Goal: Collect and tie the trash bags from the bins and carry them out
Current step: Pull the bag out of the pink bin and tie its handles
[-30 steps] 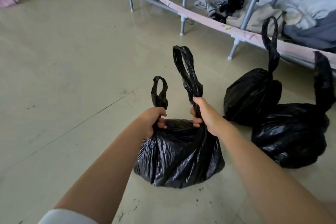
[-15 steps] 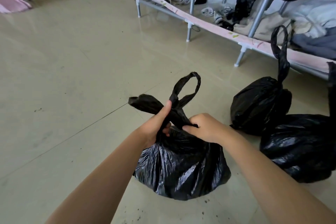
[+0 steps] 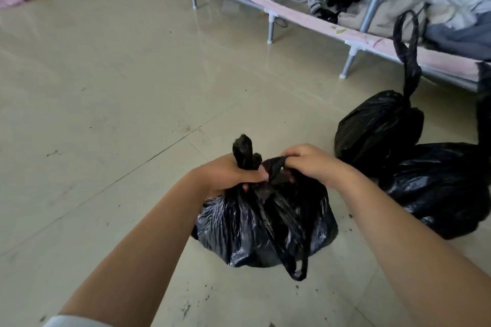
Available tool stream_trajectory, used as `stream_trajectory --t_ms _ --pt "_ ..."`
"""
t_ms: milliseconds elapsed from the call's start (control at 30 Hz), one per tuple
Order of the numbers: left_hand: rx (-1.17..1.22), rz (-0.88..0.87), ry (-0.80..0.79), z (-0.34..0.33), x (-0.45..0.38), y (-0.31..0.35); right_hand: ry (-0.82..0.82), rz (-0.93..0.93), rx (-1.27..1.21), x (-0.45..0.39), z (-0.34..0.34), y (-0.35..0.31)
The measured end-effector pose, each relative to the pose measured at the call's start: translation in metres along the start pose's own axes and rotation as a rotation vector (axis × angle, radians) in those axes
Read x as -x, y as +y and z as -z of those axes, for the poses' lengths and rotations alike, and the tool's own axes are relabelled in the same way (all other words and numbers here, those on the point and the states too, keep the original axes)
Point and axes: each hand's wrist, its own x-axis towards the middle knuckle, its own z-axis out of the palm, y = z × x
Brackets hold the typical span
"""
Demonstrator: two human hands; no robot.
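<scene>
1. Two hands work at the mouth of one black trash bag (image 3: 265,228), which sits on the tiled floor (image 3: 119,93) directly beneath them.
2. Left hand (image 3: 233,175) is fisted around one handle strip (image 3: 243,150), whose stub stands up out of the fist. Judged purpose: to anchor that side while the knot is drawn.
3. Right hand (image 3: 308,164) is curled closed on the other handle at the neck, knuckles up. A long loop (image 3: 297,265) hangs down the bag's near face, below that hand; it appears to be the free end of this handle.
4. Judgement: the tie is in progress, not yet cinched.
5. Two further black bags (image 3: 377,127) (image 3: 441,188) lie beyond the right hand, touching each other; one shows a twisted handle standing up, so it looks already tied.
6. Hidden or unclear: the knot itself is covered by fingers; the farther bag is cut off at the frame edge; items under the metal rack (image 3: 271,26) past both hands are indistinct. Dark crumbs dot the floor nearest the viewer.
</scene>
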Motion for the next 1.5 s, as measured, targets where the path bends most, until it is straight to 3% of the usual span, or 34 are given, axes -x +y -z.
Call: stream_trajectory --t_ms 67,233,333,467,567,700,833,967,1033,1133,1233,1300,1400,1433,1467,1500 --pt "-0.177 -0.070 0.141 -0.001 -0.002 0.003 0.047 0.023 -0.046 0.000 0.003 -0.004" --pt "-0.200 -0.178 0.452 0.000 -0.009 0.008 0.000 0.124 -0.037 0.010 0.009 -0.018" --pt "-0.021 -0.195 0.607 0.001 -0.012 0.010 -0.093 0.137 -0.088 0.014 0.009 -0.019" --pt "0.333 -0.247 0.731 0.000 -0.016 0.007 -0.050 0.127 -0.064 0.015 0.010 -0.022" --pt "0.611 -0.323 0.633 0.002 -0.012 0.012 0.044 0.109 -0.092 0.012 0.011 -0.022" --pt "0.881 -0.380 0.421 0.004 -0.004 0.011 0.094 -0.043 -0.424 0.004 0.008 -0.019" --pt "0.876 -0.385 0.333 0.001 -0.001 0.008 0.011 -0.134 -0.687 0.000 0.005 -0.019" --pt "0.858 -0.403 0.357 0.002 -0.003 0.007 -0.139 -0.014 -0.518 0.007 0.008 -0.017" --pt "0.872 -0.396 0.358 0.004 -0.002 0.007 -0.065 -0.001 -0.461 0.006 0.008 -0.018" --pt "0.839 -0.336 0.241 0.002 0.003 0.009 0.262 0.077 -0.577 -0.001 0.009 -0.021" --pt "0.836 -0.256 0.163 0.000 0.002 0.009 0.273 0.272 -0.766 0.004 0.026 -0.024" --pt "0.968 -0.273 0.220 0.006 0.000 0.010 0.207 0.329 -0.648 0.016 0.046 -0.028" --pt "1.180 -0.353 0.354 0.012 -0.002 0.010 0.223 0.251 0.164 0.027 0.068 -0.030" --pt "1.258 -0.383 0.374 0.013 -0.003 0.008 0.234 0.203 0.326 0.028 0.070 -0.031" --pt "1.340 -0.406 0.389 0.012 -0.003 0.007 0.236 0.197 0.315 0.029 0.070 -0.029" --pt "1.405 -0.423 0.407 0.012 -0.003 0.006 0.207 0.248 0.143 0.031 0.068 -0.026"
